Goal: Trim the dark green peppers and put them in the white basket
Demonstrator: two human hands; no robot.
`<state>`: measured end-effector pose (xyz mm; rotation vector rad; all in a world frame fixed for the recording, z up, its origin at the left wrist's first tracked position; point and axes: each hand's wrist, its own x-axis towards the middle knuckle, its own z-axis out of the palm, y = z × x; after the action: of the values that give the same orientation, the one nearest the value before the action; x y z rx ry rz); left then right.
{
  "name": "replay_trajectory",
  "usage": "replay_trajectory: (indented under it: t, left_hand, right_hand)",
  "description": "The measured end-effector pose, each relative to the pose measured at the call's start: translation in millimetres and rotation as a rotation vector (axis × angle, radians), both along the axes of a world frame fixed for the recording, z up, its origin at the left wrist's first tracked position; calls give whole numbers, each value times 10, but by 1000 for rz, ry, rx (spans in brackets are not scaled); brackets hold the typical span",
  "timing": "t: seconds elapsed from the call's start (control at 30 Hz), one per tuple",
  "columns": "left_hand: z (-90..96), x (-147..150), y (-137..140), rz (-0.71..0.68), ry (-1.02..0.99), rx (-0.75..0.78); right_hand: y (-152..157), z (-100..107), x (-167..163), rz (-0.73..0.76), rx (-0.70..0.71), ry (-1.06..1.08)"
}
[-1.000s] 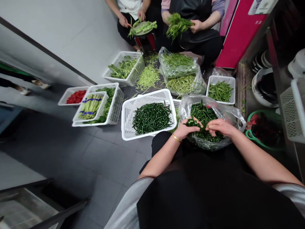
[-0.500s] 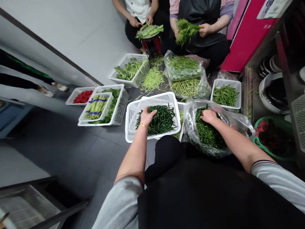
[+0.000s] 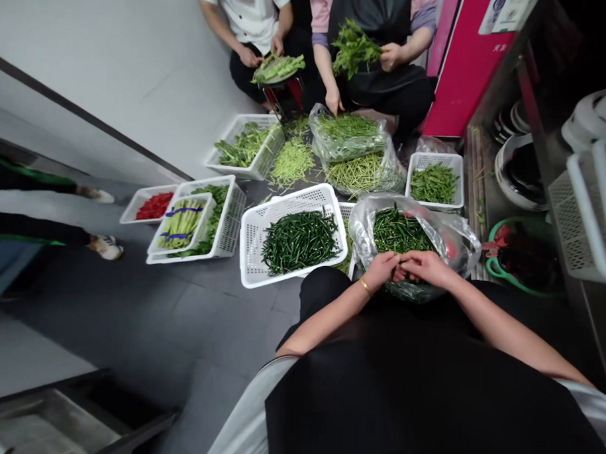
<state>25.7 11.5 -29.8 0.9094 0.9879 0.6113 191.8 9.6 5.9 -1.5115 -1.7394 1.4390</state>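
My left hand [image 3: 381, 270], with a gold bangle at its wrist, meets my right hand [image 3: 428, 267] over the near edge of a clear plastic bag [image 3: 363, 235]. Both hands are closed in a pinch, fingertips together. They seem to grip green chilies, mostly hidden by the fingers. Inside the bag lie many thin green chilies [image 3: 402, 229] with their stems. Left of it, a white perforated basket [image 3: 253, 248] stands slightly tilted and holds a heap of dark green chilies [image 3: 299, 240]. Neither hand touches that basket.
Two people sit opposite; one person's hand [image 3: 333, 100] reaches to a bag of greens [image 3: 349, 126]. White baskets hold leafy greens [image 3: 248, 144], red peppers [image 3: 156, 205] and green pods [image 3: 434, 182]. A green basin [image 3: 493, 268] stands right. A person's shoe [image 3: 105, 247] shows left.
My left hand has left the chili basket and moved right to the bag. My right hand has drawn back from the chilies to meet it. One person opposite has lowered a hand to the greens.
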Motion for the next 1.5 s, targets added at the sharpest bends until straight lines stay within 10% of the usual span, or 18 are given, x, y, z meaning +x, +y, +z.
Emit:
replay_trajectory:
  t: [0.23,0.4,0.67,0.8,1.0,1.2,1.37,1.5]
  left_hand:
    - [313,-208,-77,-295,60,211]
    - [511,-217,-20,-342,-2,353]
    - [264,-270,114,78,20,169]
    - [168,-293,319,181,6,88]
    - [143,-8,527,160,-74,257]
    - [66,118,324,-40,-165,-240]
    - [120,-99,317,170,-194,-352]
    - [141,-183,398,233,-183,-272]
  right_hand:
    - [35,113,-15,99,-44,146]
    - [63,-64,-184,-227,-245,479]
    - [1127,-292,62,-153,128,-759]
    - [1318,-248,162,-126,130,-678]
    - [685,64,159,-151,14,-29]
    - [479,5,-20,4,428,-558]
    - [969,-253,-43,73,214,-982]
    - [950,-304,34,57,117,-870]
